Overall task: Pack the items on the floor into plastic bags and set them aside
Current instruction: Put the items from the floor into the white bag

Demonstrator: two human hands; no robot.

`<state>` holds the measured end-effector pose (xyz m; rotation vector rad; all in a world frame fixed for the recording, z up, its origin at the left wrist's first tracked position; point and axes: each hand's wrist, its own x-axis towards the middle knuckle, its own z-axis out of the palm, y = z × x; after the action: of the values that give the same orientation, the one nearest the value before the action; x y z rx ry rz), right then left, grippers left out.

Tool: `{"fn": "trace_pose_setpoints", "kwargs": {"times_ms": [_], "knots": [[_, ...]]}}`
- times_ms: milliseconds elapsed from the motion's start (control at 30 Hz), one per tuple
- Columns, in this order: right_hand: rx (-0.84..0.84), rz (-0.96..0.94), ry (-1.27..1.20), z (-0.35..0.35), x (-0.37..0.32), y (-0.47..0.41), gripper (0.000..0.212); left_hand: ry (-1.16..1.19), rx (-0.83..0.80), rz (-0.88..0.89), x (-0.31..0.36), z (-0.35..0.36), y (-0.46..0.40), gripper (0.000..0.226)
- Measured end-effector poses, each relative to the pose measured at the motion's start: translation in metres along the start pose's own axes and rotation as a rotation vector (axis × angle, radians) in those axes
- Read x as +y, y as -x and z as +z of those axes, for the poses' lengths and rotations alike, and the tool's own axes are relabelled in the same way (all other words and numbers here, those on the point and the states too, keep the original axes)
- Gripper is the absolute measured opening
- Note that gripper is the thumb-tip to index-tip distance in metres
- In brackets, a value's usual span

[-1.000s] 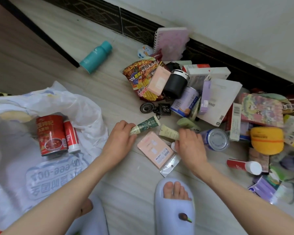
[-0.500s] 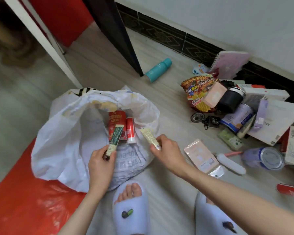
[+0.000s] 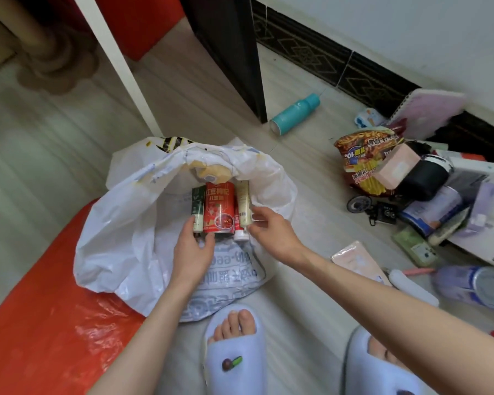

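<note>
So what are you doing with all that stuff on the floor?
A person is packing things into a white plastic bag lying open on the floor. The left hand is at a green tube and the right hand at a cream tube, one on each side of a red can already in the bag. A pile of snacks, boxes and bottles waits to the right, not yet packed.
</note>
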<state>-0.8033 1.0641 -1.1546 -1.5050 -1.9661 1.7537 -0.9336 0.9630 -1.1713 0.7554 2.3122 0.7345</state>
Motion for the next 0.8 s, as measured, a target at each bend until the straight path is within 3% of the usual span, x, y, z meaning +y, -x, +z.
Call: {"fn": "trace_pose_setpoints", "kwargs": {"times_ms": [133,367,567,667,800], "knots": [[0.017,-0.065,0.139,-0.010,0.012,0.012,0.050,-0.242,-0.127,0.126,-0.012,0.001,0.006,0.060],[0.062,-0.087,0.483,-0.065,0.062,0.048,0.050,-0.317,-0.159,0.483,0.024,0.038,0.045,0.054],[0.259,-0.011,0.845,-0.130,0.143,0.080,0.039,-0.507,-0.415,0.758,0.052,0.108,0.064,0.050],[0.256,0.068,0.986,-0.148,0.175,0.089,0.041,-0.593,-0.566,0.834,0.065,0.141,0.065,0.063],[0.255,0.072,1.033,-0.155,0.194,0.093,0.044,-0.734,-0.680,0.934,0.083,0.175,0.062,0.060]]}}
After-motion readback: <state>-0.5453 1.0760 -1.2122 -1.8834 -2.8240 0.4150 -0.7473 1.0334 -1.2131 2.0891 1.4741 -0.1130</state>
